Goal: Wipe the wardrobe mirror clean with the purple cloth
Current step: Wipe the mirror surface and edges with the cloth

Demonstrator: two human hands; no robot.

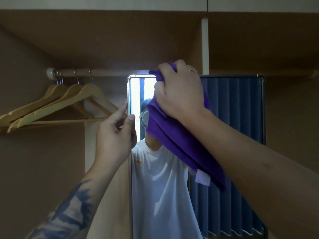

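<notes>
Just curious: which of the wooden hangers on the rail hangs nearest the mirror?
The rightmost hanger, its hook last along the rail; its arm reaches toward the mirror edge.

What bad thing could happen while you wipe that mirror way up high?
The mirror might swing, since only the left hand steadies its edge. The purple cloth hangs loose below the right hand, so it could slip. The hangers close by could get bumped.
</notes>
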